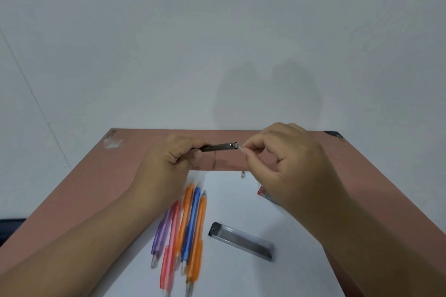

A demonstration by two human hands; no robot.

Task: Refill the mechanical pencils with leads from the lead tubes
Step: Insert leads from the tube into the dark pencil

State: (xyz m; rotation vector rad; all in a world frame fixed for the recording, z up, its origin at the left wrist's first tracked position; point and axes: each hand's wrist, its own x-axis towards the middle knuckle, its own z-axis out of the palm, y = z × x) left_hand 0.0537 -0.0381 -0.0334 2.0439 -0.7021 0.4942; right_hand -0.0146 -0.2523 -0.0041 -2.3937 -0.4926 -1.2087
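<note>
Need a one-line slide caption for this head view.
Left hand grips a dark metallic mechanical pencil; right hand pinches a small whitish piece at its end.

text: none showing legibly | pencils [183, 231]: no brand reading | dark lead tube [241, 241] right of pencils: label too blurred

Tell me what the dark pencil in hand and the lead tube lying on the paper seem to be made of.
Dark pencil: apparently metal, or metallic-finished plastic; its barrel shows a grey sheen near the end. Lead tube: seemingly clear, smoky plastic with a dark cap; the white paper shows faintly through it.
</note>
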